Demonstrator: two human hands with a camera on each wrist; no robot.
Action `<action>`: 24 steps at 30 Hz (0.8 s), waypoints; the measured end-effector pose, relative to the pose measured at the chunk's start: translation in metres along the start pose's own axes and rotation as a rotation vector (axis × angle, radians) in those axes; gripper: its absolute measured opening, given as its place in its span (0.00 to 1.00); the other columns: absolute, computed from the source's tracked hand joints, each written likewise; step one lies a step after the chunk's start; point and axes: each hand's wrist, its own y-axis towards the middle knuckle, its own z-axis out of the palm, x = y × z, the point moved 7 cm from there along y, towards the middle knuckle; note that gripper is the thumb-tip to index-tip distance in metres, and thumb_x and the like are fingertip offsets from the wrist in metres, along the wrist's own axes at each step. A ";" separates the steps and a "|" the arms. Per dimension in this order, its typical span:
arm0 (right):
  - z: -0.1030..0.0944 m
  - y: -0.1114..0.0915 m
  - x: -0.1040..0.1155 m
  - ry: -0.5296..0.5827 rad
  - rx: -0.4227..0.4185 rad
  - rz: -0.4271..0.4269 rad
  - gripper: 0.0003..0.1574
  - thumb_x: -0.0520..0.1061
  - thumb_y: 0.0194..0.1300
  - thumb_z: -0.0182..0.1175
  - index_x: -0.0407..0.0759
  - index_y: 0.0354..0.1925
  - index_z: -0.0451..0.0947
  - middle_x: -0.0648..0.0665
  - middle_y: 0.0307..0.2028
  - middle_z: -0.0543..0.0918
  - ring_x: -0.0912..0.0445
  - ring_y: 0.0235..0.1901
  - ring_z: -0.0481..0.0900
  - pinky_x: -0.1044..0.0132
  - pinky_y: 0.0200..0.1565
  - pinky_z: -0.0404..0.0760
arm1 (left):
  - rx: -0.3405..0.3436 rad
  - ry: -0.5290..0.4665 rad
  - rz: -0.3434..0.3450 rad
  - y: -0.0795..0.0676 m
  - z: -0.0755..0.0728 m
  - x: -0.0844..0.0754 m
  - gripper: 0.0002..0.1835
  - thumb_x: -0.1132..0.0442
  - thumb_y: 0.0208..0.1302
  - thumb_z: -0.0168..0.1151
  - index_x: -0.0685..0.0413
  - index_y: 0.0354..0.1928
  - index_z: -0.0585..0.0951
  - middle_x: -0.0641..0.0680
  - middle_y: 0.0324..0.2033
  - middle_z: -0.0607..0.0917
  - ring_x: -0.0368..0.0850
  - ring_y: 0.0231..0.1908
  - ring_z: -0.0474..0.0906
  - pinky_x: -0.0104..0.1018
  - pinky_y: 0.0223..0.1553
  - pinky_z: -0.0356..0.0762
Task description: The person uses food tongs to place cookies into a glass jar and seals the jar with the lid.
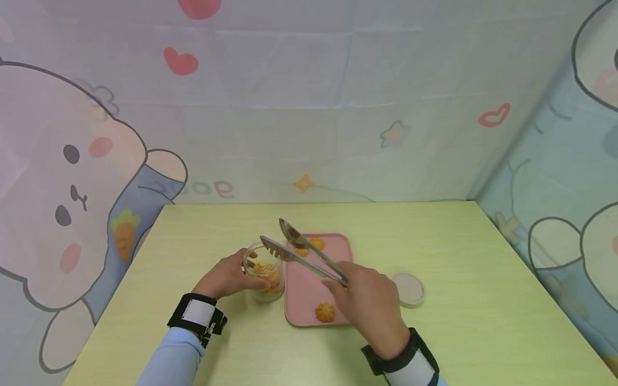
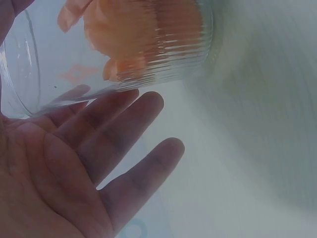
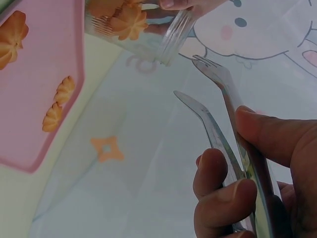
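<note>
My left hand (image 1: 227, 276) grips an uncapped glass jar (image 1: 276, 294) that stands on the table, thumb on the near side. Golden flower-shaped cookies (image 1: 264, 271) lie inside the jar; its ribbed lower wall shows in the left wrist view. In my right hand (image 1: 372, 300) is a pair of metal tongs (image 1: 303, 259), with the tips spread apart and nothing between them. The tips hover above the jar's mouth and the left edge of a pink tray (image 1: 306, 287). Two cookies (image 3: 63, 90) sit at the tray's far end, and another cookie (image 1: 325, 312) near its front edge.
A round whitish lid (image 1: 409, 289) lies on the table to the right of the tray. The pale yellow table (image 1: 483, 300) reaches back to a printed cloth backdrop (image 1: 309, 80), which also covers the right side.
</note>
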 end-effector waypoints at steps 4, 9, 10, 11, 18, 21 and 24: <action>0.000 -0.001 -0.004 0.006 -0.004 0.011 0.14 0.54 0.52 0.70 0.47 0.32 0.83 0.52 0.12 0.74 0.60 0.09 0.63 0.68 0.09 0.57 | -0.002 0.004 -0.002 0.001 0.001 0.001 0.47 0.40 0.38 0.75 0.56 0.60 0.70 0.57 0.50 0.81 0.51 0.48 0.75 0.53 0.50 0.74; 0.000 -0.002 -0.008 0.013 -0.005 0.012 0.13 0.54 0.52 0.70 0.46 0.29 0.82 0.53 0.11 0.72 0.60 0.09 0.62 0.68 0.09 0.55 | -0.007 0.004 0.002 0.001 0.001 0.002 0.46 0.41 0.38 0.75 0.56 0.59 0.71 0.58 0.50 0.82 0.51 0.48 0.75 0.53 0.49 0.75; 0.000 -0.002 -0.009 0.014 -0.007 0.013 0.13 0.54 0.52 0.70 0.46 0.29 0.82 0.53 0.11 0.72 0.60 0.09 0.62 0.68 0.09 0.55 | -0.008 0.004 0.003 0.001 0.001 0.002 0.46 0.41 0.38 0.75 0.56 0.59 0.71 0.58 0.50 0.82 0.51 0.48 0.75 0.53 0.49 0.75; 0.000 -0.002 -0.010 0.015 -0.008 0.016 0.13 0.54 0.52 0.70 0.46 0.28 0.81 0.53 0.11 0.72 0.61 0.09 0.62 0.68 0.09 0.56 | -0.009 0.004 0.005 0.001 0.001 0.002 0.46 0.41 0.38 0.75 0.56 0.59 0.71 0.58 0.50 0.82 0.51 0.48 0.75 0.53 0.49 0.75; 0.000 -0.005 -0.017 0.017 0.001 0.040 0.14 0.54 0.52 0.70 0.46 0.28 0.82 0.53 0.11 0.74 0.61 0.09 0.62 0.68 0.09 0.56 | -0.011 0.004 0.009 0.001 0.002 0.002 0.46 0.42 0.38 0.75 0.56 0.59 0.71 0.57 0.49 0.82 0.51 0.47 0.75 0.53 0.49 0.74; 0.001 -0.006 -0.020 0.023 0.011 0.053 0.13 0.54 0.53 0.70 0.46 0.28 0.82 0.52 0.11 0.73 0.60 0.09 0.62 0.68 0.09 0.57 | -0.012 0.000 0.014 0.002 0.002 0.002 0.46 0.42 0.38 0.75 0.56 0.60 0.71 0.57 0.49 0.82 0.51 0.48 0.75 0.54 0.50 0.74; 0.002 -0.008 -0.023 0.023 0.018 0.060 0.14 0.54 0.53 0.70 0.46 0.30 0.82 0.53 0.11 0.73 0.60 0.09 0.63 0.68 0.09 0.57 | -0.012 -0.005 0.024 0.001 0.002 0.001 0.46 0.42 0.38 0.75 0.57 0.59 0.71 0.57 0.49 0.82 0.51 0.48 0.75 0.53 0.50 0.74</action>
